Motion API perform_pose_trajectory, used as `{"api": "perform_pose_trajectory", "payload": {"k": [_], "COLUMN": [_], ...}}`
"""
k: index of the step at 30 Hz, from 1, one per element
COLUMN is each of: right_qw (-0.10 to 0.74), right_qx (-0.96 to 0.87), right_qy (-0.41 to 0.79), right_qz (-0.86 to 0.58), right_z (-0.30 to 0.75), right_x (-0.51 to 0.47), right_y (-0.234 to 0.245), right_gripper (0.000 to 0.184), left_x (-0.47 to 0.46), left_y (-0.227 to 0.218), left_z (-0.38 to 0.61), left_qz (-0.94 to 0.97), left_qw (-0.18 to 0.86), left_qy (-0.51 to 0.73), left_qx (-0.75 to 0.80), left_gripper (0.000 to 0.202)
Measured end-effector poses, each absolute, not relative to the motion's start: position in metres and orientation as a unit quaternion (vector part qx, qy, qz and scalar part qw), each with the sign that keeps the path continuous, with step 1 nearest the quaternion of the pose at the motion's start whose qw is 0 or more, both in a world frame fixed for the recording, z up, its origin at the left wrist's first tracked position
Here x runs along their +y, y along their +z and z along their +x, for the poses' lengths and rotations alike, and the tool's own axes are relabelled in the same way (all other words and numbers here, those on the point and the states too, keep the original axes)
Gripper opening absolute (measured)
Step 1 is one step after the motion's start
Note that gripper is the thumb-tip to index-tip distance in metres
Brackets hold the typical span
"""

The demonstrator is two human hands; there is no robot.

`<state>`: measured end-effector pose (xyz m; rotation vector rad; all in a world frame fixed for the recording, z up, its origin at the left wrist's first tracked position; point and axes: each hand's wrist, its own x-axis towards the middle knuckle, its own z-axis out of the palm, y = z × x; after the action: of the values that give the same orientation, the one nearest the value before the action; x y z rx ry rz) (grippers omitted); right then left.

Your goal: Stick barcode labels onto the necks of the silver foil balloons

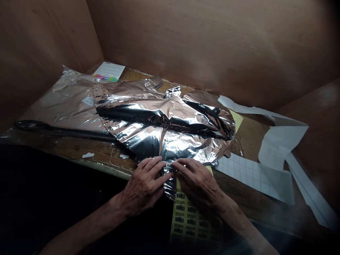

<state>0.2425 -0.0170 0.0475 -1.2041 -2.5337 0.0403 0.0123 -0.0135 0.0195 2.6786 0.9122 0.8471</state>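
Note:
A crumpled, deflated rose-gold foil balloon (164,124) lies across the wooden table (101,152). Its narrow foil tab (169,187) runs toward me, between my left hand (143,186) and my right hand (196,180). Both hands press down on the tab with their fingertips, over a small barcode sticker (168,165). A yellow-backed sheet of barcode labels (191,221) lies under my right hand and wrist. Its near part fades into shadow.
Gridded white backing paper (252,177) and loose white paper strips (281,148) lie to the right. A clear plastic sheet (61,102) lies under the balloon's left side, with a dark strip (61,132) along it. A printed card (108,72) sits at the back. Brown wooden walls surround the table.

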Motion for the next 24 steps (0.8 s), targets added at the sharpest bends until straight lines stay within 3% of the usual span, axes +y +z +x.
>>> {"api": "perform_pose_trajectory", "payload": {"k": [3,9,17,24], "right_qw": [0.168,0.184,0.165,0.179], "right_qx": [-0.91,-0.894,-0.839,-0.834], "right_qy": [0.027,0.131,0.361,0.315], "right_qz": [-0.378,-0.387,-0.373,-0.416], "right_z": [0.244,0.25,0.248,0.247], "right_x": [-0.006,0.024,0.047,0.041], "right_y": [0.053,0.047,0.068,0.072], "right_gripper": [0.025,0.01,0.018,0.022], "left_x": [-0.007,0.001,0.003,0.004], "left_y": [0.024,0.022,0.015,0.022], "left_z": [0.021,0.031,0.036,0.037], "left_qz": [0.862,0.811,0.767,0.744], "left_qw": [0.117,0.146,0.155,0.182], "left_qy": [0.375,0.434,0.491,0.505], "left_qx": [0.321,0.364,0.383,0.399], "left_gripper": [0.026,0.026,0.02,0.016]}}
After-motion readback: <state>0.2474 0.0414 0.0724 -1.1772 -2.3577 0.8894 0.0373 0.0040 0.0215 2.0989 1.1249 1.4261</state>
